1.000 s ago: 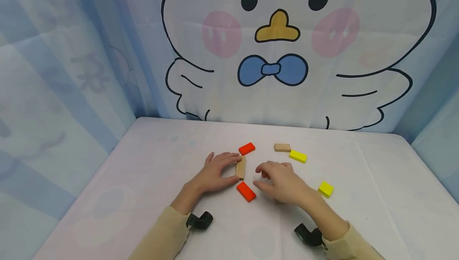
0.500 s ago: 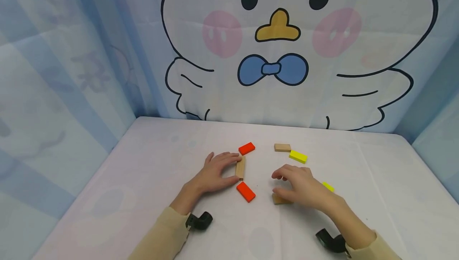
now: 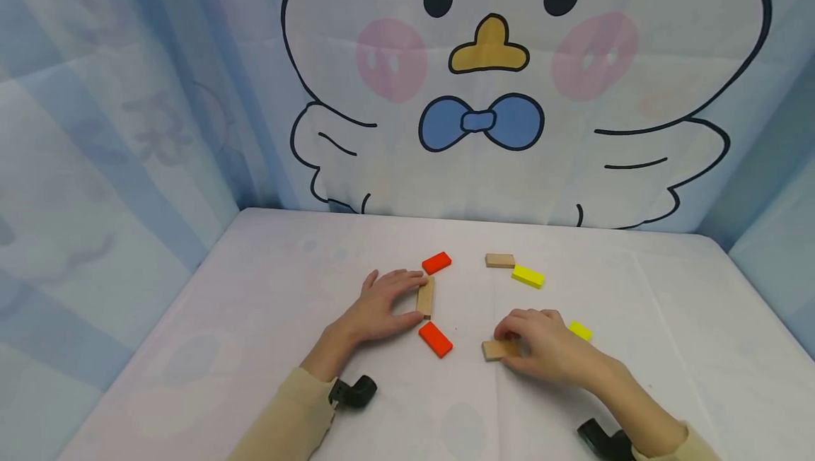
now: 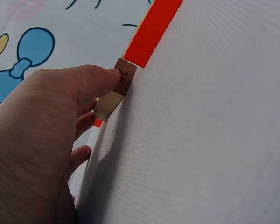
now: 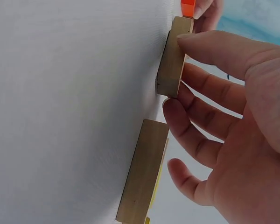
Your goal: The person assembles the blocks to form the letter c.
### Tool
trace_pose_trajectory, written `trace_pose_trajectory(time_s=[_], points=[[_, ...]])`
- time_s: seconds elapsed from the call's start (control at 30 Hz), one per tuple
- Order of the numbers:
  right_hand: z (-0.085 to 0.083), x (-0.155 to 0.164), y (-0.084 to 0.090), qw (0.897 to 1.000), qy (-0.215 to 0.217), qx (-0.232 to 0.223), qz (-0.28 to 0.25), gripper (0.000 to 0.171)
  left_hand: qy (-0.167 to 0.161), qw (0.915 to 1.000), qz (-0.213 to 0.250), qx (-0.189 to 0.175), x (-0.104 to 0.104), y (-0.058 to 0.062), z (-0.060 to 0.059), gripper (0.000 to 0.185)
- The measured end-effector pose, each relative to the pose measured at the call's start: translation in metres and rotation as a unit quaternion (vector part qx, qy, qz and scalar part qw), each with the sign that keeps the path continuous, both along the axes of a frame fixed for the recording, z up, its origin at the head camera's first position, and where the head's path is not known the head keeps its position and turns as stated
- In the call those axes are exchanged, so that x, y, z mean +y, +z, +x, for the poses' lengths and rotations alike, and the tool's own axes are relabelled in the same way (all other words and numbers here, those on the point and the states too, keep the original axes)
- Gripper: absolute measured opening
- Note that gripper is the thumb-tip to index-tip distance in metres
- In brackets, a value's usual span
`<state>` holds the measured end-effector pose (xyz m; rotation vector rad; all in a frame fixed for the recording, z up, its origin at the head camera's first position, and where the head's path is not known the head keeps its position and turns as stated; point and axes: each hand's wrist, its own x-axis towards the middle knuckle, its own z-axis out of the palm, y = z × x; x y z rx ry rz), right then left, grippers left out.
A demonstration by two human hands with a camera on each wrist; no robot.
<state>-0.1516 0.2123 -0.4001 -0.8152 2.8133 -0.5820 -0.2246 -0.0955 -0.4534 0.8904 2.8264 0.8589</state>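
White-clothed table [image 3: 267, 284] before a cartoon-bird curtain [image 3: 509, 93], bearing seven small wooden blocks. Left hand [image 3: 382, 304]: palm down, thumb and fingers pinching an upright natural-wood block [image 3: 425, 297] by its two ends; the left wrist view shows the thumb tip against the block's end face. Red block [image 3: 436, 262] lying just beyond that block; second red block [image 3: 436, 339] lying just in front of it. Right hand [image 3: 541, 351]: fingers curled, thumb and fingertips pinching a plain tan block [image 3: 494, 350] that lies near the table's front centre, right of the nearer red block. Yellow block [image 3: 579, 330] partly hidden behind the right hand. Farther back: tan block [image 3: 499, 260] and yellow block [image 3: 528, 276], touching at their corners.
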Motion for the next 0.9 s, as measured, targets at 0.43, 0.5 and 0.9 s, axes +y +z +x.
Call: trace_pose_trajectory(time_s=[0.43, 0.5, 0.9], points=[[0.001, -0.004, 0.0, 1.0, 0.017, 0.014, -0.014, 0.021, 0.0, 1.0, -0.002, -0.001, 0.0, 0.001, -0.001, 0.061], [0.002, -0.007, -0.001, 0.999, 0.023, 0.018, -0.013, 0.02, -0.001, 1.0, 0.0, 0.001, 0.0, 0.0, -0.001, 0.06], [0.006, -0.025, -0.002, 0.999, 0.045, 0.011, 0.012, 0.02, 0.003, 1.0, 0.001, -0.003, 0.0, 0.001, 0.001, 0.061]])
